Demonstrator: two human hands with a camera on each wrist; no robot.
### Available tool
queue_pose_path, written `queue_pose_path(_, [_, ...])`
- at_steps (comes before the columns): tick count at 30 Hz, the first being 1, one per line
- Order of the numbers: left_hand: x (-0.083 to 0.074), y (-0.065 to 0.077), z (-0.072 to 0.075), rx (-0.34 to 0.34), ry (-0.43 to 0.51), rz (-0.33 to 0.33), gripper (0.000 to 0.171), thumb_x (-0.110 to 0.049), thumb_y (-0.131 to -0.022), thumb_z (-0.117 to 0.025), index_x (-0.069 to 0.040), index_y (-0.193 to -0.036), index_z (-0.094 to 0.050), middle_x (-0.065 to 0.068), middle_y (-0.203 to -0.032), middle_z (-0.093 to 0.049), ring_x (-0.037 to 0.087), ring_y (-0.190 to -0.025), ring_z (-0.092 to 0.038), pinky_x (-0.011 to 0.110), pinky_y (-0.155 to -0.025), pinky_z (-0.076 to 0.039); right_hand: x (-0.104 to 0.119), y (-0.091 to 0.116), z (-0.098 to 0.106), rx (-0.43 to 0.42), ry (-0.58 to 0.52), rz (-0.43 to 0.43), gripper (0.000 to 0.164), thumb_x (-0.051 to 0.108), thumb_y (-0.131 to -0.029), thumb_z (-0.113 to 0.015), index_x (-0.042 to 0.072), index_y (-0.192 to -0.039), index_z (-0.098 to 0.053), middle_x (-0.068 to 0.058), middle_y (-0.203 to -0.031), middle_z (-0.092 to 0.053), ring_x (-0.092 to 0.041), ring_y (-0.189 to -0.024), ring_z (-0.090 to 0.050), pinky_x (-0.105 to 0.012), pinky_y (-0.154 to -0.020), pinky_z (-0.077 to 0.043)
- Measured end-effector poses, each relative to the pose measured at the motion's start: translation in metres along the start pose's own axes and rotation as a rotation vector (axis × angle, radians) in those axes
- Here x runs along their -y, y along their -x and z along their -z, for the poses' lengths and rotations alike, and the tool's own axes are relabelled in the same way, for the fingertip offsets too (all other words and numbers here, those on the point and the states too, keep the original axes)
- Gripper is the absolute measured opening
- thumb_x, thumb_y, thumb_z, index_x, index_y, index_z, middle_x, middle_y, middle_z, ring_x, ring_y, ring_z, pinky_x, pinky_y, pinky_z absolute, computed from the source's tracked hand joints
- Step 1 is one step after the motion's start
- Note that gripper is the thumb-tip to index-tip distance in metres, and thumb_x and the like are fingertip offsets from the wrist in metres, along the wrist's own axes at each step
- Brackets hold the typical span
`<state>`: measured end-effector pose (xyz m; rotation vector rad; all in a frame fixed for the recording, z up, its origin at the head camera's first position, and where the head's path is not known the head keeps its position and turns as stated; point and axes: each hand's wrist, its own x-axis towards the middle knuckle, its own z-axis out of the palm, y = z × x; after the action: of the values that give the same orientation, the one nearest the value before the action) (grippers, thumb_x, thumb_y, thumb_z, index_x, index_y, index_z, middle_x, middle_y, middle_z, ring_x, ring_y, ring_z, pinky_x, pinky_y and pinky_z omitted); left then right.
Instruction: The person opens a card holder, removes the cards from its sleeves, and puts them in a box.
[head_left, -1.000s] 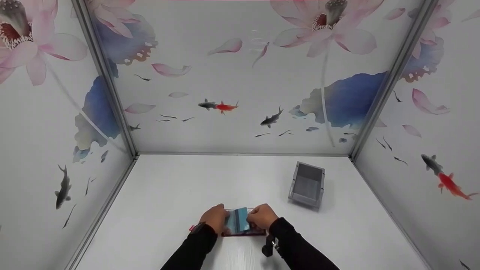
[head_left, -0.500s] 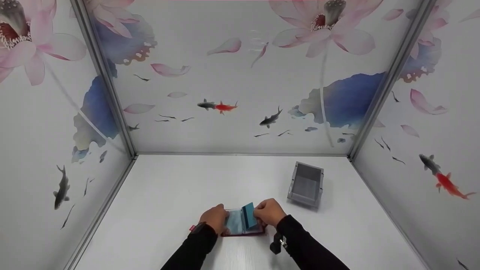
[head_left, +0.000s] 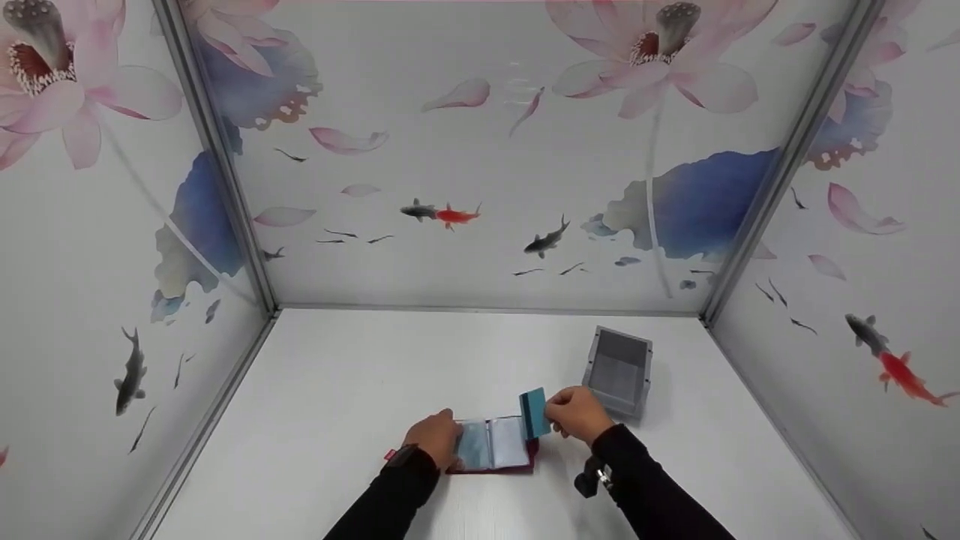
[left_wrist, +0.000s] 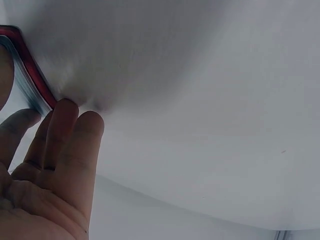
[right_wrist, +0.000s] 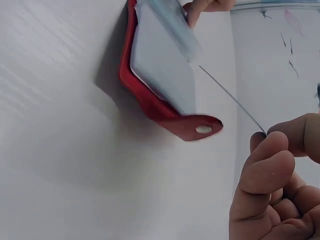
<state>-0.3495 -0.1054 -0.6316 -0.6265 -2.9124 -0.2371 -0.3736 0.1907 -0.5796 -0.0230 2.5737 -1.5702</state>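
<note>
An open red card holder with clear plastic sleeves lies on the white table. My left hand holds its left edge; in the left wrist view, fingertips touch the red cover. My right hand pinches a blue card with a dark stripe, raised at the holder's upper right corner. Seen edge-on in the right wrist view, the card is a thin line between thumb and fingers, apart from the sleeves. A snap tab sticks out from the cover.
A grey plastic bin stands on the white table, just beyond my right hand. Printed panels with metal frame edges enclose the table at the back and both sides.
My right hand has moved right and away from me, drawing the blue card out of the right-hand sleeve and clear of it. The left hand stays on the holder's left edge.
</note>
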Motion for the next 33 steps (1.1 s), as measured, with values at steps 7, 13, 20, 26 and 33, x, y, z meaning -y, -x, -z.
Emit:
queue_pose_path(7, [0.0,-0.001,-0.004,0.028,-0.034,-0.006,0.036,-0.026,-0.08,-0.107,-0.008,-0.104,-0.086,0.005,-0.096,-0.07,0.019,-0.08,-0.069,0.034,-0.074,-0.061,-0.015,-0.005,0.041,-0.084,-0.038,-0.042,0.016,0.005,-0.097,-0.069,-0.006,-0.103,-0.08,-0.006,-0.078,-0.071,-0.015,-0.069,-0.061,-0.026,-0.064,-0.054])
queue_pose_path(13, [0.002,-0.003,-0.007,0.043,-0.033,0.009,0.038,-0.027,-0.08,-0.107,-0.01,-0.106,-0.086,0.007,-0.103,-0.074,0.022,-0.085,-0.073,0.035,-0.077,-0.063,-0.023,-0.004,0.074,-0.12,-0.031,-0.083,0.019,0.008,-0.1,-0.068,-0.005,-0.105,-0.08,-0.005,-0.081,-0.073,-0.015,-0.072,-0.064,-0.028,-0.068,-0.056])
queue_pose_path(20, [0.004,-0.001,-0.009,0.022,-0.023,-0.006,0.038,-0.025,-0.079,-0.107,-0.011,-0.107,-0.086,0.008,-0.106,-0.074,0.026,-0.089,-0.075,0.035,-0.077,-0.062,-0.033,-0.007,0.107,-0.179,-0.016,-0.062,0.019,0.009,-0.102,-0.067,-0.004,-0.093,-0.078,-0.005,-0.074,-0.071,-0.016,-0.067,-0.062,-0.031,-0.065,-0.053])
queue_pose_path(26, [0.004,-0.001,-0.008,0.029,-0.036,0.001,0.042,-0.029,-0.079,-0.107,-0.012,-0.111,-0.086,0.007,-0.105,-0.072,0.025,-0.09,-0.074,0.036,-0.078,-0.062,-0.038,-0.017,0.124,-0.223,0.084,-0.028,0.027,0.008,-0.101,-0.065,-0.001,-0.08,-0.078,-0.006,-0.067,-0.072,-0.019,-0.063,-0.064,-0.029,-0.065,-0.049])
queue_pose_path(33, [0.002,-0.001,-0.008,0.019,-0.03,-0.003,0.039,-0.027,-0.078,-0.107,-0.012,-0.108,-0.086,0.007,-0.104,-0.073,0.025,-0.087,-0.074,0.036,-0.077,-0.062,-0.043,-0.034,0.131,-0.259,0.204,0.0,0.026,0.009,-0.099,-0.063,-0.004,-0.093,-0.084,-0.013,-0.071,-0.077,-0.034,-0.072,-0.076,-0.029,-0.074,-0.052])
